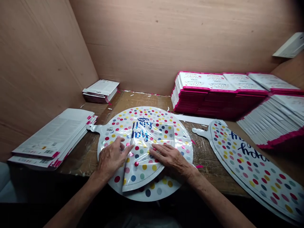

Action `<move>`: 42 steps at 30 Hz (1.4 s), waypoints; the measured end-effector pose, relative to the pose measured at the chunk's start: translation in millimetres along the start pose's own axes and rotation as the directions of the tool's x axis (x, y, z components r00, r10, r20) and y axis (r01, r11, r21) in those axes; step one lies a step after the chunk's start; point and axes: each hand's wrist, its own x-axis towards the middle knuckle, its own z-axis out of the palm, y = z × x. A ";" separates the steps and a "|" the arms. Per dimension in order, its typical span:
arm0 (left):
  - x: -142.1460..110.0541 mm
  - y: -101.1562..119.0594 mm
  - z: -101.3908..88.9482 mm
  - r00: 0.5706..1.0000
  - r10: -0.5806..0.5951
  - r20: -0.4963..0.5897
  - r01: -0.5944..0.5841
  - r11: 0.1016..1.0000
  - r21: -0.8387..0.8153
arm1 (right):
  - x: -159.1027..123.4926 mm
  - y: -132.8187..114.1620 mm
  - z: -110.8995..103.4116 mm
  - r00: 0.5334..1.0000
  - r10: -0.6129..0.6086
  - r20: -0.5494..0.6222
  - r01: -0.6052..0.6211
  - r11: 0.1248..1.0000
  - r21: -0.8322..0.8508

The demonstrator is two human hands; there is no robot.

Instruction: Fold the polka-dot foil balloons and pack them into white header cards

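Observation:
A round white foil balloon (185, 152) with coloured dots lies flat before me, its filling neck pointing left. On top of it rests a partly folded dotted foil balloon (142, 167), with blue lettering near its left fold. My left hand (113, 155) is at that left folded edge, thumb stretched onto the foil and fingers bent apart, gripping nothing that I can see. Flat on the folded foil, fingers extended, lies my right hand (169, 158). More dotted foil balloons (256, 171) lie stacked at the right, overhanging the table's front edge.
White printed packets (57, 136) are stacked at the left, with a smaller stack (101, 90) behind. Rows of pink-edged packets (220, 95) fill the back right. Wooden panels (142, 41) enclose the back and left of the brown work table (135, 98).

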 end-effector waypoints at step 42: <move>-7.8 -40.2 14.3 0.821 0.557 -0.129 -0.565 0.824 -0.041 | 5.6 34.2 9.7 0.878 0.472 -0.083 -0.370 0.777 0.510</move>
